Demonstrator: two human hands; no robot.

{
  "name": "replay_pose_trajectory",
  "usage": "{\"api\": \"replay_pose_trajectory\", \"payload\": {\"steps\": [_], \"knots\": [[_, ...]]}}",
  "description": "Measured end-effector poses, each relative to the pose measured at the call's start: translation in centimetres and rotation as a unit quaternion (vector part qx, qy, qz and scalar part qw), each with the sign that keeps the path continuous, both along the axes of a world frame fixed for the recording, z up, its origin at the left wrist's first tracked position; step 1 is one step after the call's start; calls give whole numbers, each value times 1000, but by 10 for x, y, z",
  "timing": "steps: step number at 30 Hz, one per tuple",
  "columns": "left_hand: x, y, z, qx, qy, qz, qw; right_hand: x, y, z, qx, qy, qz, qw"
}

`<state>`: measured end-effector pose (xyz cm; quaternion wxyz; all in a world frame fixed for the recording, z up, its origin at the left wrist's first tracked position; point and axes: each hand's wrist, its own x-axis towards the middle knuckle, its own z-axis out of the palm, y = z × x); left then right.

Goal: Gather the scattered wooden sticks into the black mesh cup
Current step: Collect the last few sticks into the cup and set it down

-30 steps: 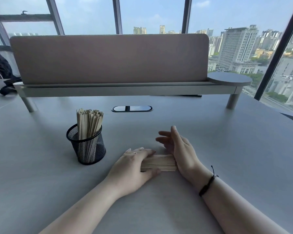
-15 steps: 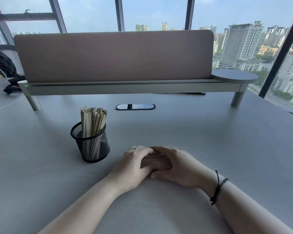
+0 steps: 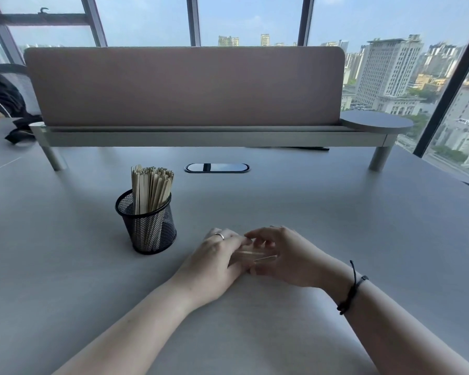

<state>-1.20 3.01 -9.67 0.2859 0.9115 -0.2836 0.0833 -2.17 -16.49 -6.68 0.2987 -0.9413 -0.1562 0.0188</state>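
Observation:
A black mesh cup [image 3: 149,231] stands upright on the grey table [image 3: 336,212], left of centre, with several wooden sticks [image 3: 150,188] standing in it. To its right, a small bundle of wooden sticks [image 3: 251,256] lies flat between my two hands, just above the tabletop. My left hand [image 3: 214,262], with a ring on one finger, grips the bundle's left end. My right hand [image 3: 284,253] curls over the right end, fingertips on the sticks. Much of the bundle is hidden by my fingers.
A low pink divider panel [image 3: 184,85] on a grey raised shelf [image 3: 201,136] crosses the back of the table. An oval cable port [image 3: 217,168] sits in the tabletop behind the cup. A dark bag [image 3: 3,98] lies at the far left. Windows lie beyond.
The sticks lay flat on the table between my hands a second ago. Both hands closed over them, and the bundle is now lifted slightly, with my right fingers raised over it.

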Motion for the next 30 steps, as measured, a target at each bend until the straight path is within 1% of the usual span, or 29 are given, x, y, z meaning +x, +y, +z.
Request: {"api": "replay_pose_trajectory", "payload": {"steps": [3,5,9,14,19,24,30], "knots": [[1,0,0,-19,11,-5,1000,-1,-3,-1,36,21,-15,999],[1,0,1,-28,12,-12,999,-2,-4,-3,33,17,-15,999],[0,-1,1,-8,10,-10,1000,-4,-1,-4,-12,-14,-9,1000],[-2,-2,2,32,15,1,999,-5,0,-4,-30,-18,-15,999],[-3,-3,1,-4,-3,4,1000,-4,1,-3,-48,-30,-34,998],[-5,-4,1,-3,-19,-4,1000,-6,0,-3,-80,-41,-20,996],[-4,-2,2,18,-8,-26,999,-11,1,-5,-160,-110,26,981]]}}
